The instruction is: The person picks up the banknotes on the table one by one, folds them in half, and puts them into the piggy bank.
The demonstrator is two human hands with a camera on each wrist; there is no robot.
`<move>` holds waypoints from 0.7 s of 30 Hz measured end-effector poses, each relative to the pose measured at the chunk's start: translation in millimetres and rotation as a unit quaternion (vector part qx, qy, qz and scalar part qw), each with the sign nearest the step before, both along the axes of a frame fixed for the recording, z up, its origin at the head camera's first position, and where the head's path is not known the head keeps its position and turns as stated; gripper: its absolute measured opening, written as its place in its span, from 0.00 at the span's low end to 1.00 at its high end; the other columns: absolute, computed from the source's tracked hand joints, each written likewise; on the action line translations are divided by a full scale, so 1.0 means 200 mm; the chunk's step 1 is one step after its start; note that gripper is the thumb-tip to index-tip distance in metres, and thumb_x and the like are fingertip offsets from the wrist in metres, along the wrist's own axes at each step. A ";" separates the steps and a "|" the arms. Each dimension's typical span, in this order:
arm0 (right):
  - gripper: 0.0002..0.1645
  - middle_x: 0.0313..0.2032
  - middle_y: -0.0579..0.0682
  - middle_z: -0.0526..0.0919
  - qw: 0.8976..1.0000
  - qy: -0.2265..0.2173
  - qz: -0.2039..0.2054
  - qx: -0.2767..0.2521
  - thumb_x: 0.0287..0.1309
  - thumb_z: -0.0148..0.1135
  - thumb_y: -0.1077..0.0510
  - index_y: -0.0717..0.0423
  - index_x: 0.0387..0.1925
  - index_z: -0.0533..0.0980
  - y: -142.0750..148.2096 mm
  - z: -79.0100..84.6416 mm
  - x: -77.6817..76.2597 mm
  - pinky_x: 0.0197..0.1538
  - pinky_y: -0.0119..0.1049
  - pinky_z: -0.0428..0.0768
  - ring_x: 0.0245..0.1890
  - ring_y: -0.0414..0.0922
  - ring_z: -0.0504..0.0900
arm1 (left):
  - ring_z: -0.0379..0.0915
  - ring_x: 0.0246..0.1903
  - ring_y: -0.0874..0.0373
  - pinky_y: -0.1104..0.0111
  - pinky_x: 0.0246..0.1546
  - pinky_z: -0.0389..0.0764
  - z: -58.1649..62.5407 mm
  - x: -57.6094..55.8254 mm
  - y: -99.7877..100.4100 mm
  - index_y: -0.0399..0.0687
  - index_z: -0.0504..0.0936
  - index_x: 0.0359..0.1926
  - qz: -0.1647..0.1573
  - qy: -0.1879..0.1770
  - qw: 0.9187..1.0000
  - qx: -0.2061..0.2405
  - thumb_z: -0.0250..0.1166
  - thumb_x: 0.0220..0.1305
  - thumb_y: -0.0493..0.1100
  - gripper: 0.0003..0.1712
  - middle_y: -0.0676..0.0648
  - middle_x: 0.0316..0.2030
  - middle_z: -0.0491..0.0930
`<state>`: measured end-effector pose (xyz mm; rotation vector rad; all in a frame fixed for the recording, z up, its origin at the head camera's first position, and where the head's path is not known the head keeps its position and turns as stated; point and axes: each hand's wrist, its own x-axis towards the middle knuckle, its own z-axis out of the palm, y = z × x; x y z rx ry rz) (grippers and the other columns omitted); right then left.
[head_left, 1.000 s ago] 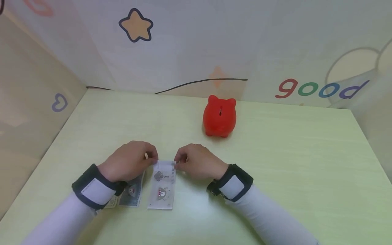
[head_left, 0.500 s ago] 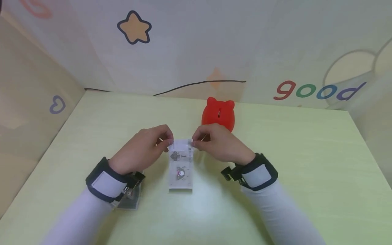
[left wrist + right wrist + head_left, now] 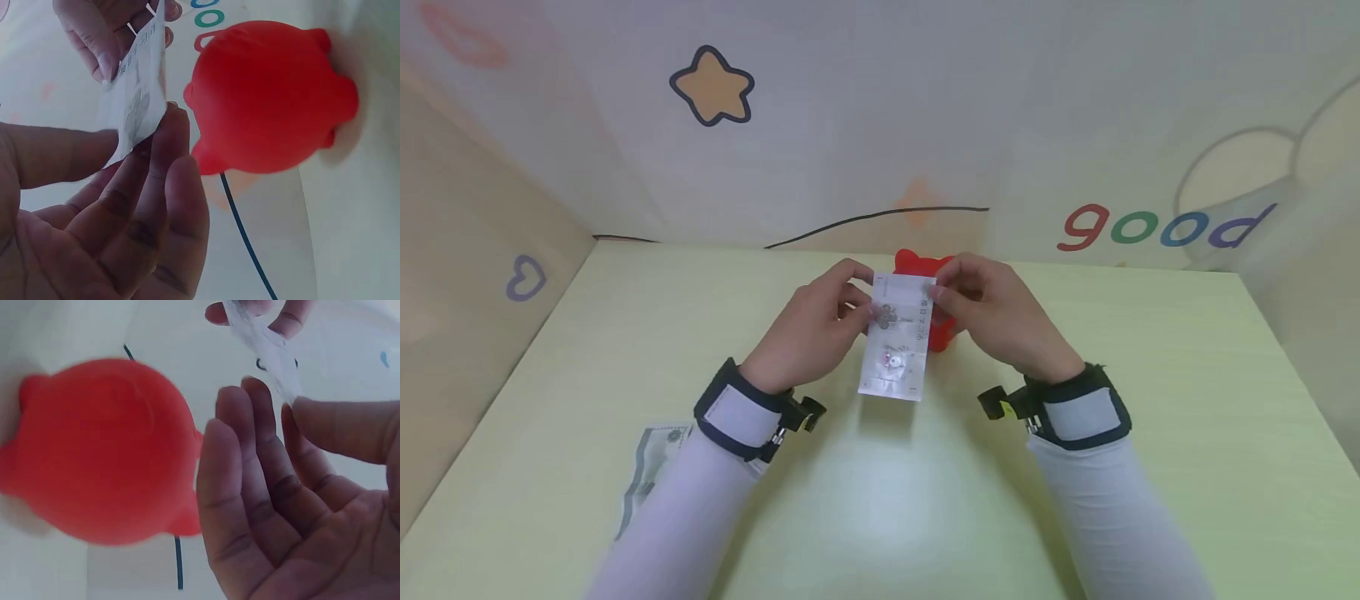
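Above the table: play banknote, near the red piggy bank
Left hand: fingers pinching its left edge
Right hand: fingers pinching its far right corner

Room at both sides, tight at upper centre

In the head view, bare tabletop stretches across the right of the frame, outside the right sleeve; a narrower strip runs down the left. Lower centre, between the sleeves, offers another passage. At upper centre, the red piggy bank stands in the way, partly screened by the paper note pinched between left hand and right hand. The back wall limits reach beyond it. At lower left, a second note occupies tabletop, partly hidden by the left sleeve.
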<state>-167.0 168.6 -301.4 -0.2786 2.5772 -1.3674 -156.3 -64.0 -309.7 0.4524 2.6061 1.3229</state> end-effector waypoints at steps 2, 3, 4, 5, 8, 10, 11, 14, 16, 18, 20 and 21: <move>0.10 0.49 0.55 0.85 1.000 0.006 -0.009 -0.012 0.75 0.59 0.55 0.55 0.51 0.76 0.02 0.01 -0.01 0.48 0.44 0.87 0.44 0.54 0.86 | 0.84 0.43 0.50 0.64 0.37 0.79 0.00 -0.01 0.03 0.46 0.70 0.67 0.003 0.001 1.000 0.011 0.58 0.77 0.40 0.21 0.44 0.48 0.88; 0.10 0.49 0.56 0.85 1.000 0.011 -0.013 -0.015 0.75 0.58 0.55 0.55 0.51 0.76 0.03 0.01 -0.01 0.47 0.42 0.87 0.43 0.54 0.86 | 0.83 0.44 0.50 0.64 0.37 0.79 -0.01 -0.02 0.04 0.45 0.70 0.68 0.005 0.001 1.000 0.014 0.58 0.77 0.39 0.22 0.44 0.48 0.87; 0.10 0.49 0.56 0.85 1.000 0.015 -0.016 -0.019 0.75 0.58 0.55 0.56 0.51 0.75 0.04 0.01 -0.01 0.46 0.41 0.87 0.43 0.55 0.86 | 0.83 0.44 0.49 0.64 0.37 0.79 -0.01 -0.02 0.05 0.45 0.70 0.69 0.006 0.000 1.000 0.018 0.58 0.77 0.38 0.23 0.44 0.49 0.87; 0.10 0.48 0.57 0.85 0.999 0.018 -0.019 -0.023 0.75 0.58 0.55 0.57 0.51 0.75 0.05 0.01 -0.02 0.45 0.41 0.87 0.43 0.55 0.86 | 0.83 0.44 0.49 0.65 0.37 0.80 -0.01 -0.03 0.06 0.45 0.69 0.70 0.006 -0.001 1.000 0.021 0.57 0.77 0.38 0.23 0.43 0.49 0.86; 0.11 0.49 0.57 0.85 0.999 0.023 -0.031 -0.029 0.76 0.57 0.56 0.58 0.52 0.75 0.07 0.01 -0.03 0.43 0.38 0.87 0.43 0.56 0.86 | 0.82 0.45 0.49 0.66 0.37 0.80 -0.01 -0.04 0.09 0.45 0.69 0.71 0.005 -0.008 1.000 0.028 0.57 0.77 0.37 0.25 0.43 0.50 0.85; 0.12 0.49 0.58 0.85 0.998 0.024 -0.043 -0.028 0.76 0.57 0.56 0.58 0.53 0.75 0.09 0.01 -0.03 0.43 0.37 0.87 0.43 0.56 0.86 | 0.81 0.46 0.49 0.66 0.37 0.81 -0.01 -0.05 0.12 0.45 0.69 0.71 0.003 -0.012 0.999 0.032 0.58 0.76 0.37 0.26 0.43 0.51 0.85; 0.12 0.49 0.58 0.85 0.998 0.023 -0.049 -0.027 0.76 0.57 0.56 0.58 0.53 0.75 0.09 0.01 -0.03 0.43 0.36 0.86 0.43 0.56 0.86 | 0.81 0.46 0.49 0.66 0.38 0.82 0.00 -0.06 0.13 0.45 0.69 0.72 0.002 -0.016 0.999 0.033 0.58 0.76 0.37 0.26 0.43 0.51 0.84; 0.13 0.48 0.59 0.86 0.997 0.020 -0.065 -0.025 0.76 0.56 0.54 0.58 0.55 0.75 0.10 0.02 -0.03 0.43 0.35 0.86 0.44 0.57 0.86 | 0.79 0.47 0.49 0.65 0.42 0.84 0.00 -0.07 0.15 0.45 0.68 0.72 0.001 -0.025 0.999 0.035 0.60 0.74 0.36 0.28 0.43 0.53 0.83; 0.14 0.48 0.59 0.86 0.997 0.019 -0.071 -0.024 0.76 0.56 0.54 0.58 0.56 0.74 0.11 0.02 -0.04 0.43 0.35 0.86 0.44 0.57 0.87 | 0.79 0.47 0.49 0.64 0.43 0.84 0.01 -0.08 0.16 0.45 0.68 0.72 0.001 -0.027 0.999 0.036 0.60 0.73 0.35 0.29 0.43 0.53 0.84; 0.15 0.48 0.59 0.86 0.997 0.014 -0.073 -0.022 0.76 0.56 0.54 0.57 0.57 0.74 0.12 0.03 -0.04 0.43 0.35 0.86 0.43 0.56 0.87 | 0.79 0.46 0.49 0.64 0.44 0.84 0.01 -0.08 0.17 0.45 0.68 0.72 0.002 -0.026 0.999 0.040 0.61 0.73 0.35 0.29 0.44 0.52 0.84; 0.16 0.48 0.59 0.86 0.997 0.007 -0.069 -0.018 0.76 0.56 0.53 0.57 0.58 0.74 0.13 0.03 -0.04 0.43 0.34 0.86 0.42 0.54 0.87 | 0.80 0.45 0.49 0.64 0.42 0.84 0.02 -0.09 0.18 0.45 0.69 0.71 0.005 -0.024 0.999 0.047 0.61 0.73 0.35 0.28 0.44 0.51 0.84; 0.17 0.48 0.59 0.86 0.998 0.002 -0.066 -0.017 0.76 0.56 0.53 0.56 0.59 0.73 0.13 0.04 -0.04 0.42 0.34 0.86 0.42 0.53 0.87 | 0.80 0.44 0.49 0.64 0.41 0.84 0.02 -0.09 0.18 0.45 0.69 0.71 0.006 -0.022 0.998 0.053 0.61 0.73 0.35 0.27 0.44 0.50 0.84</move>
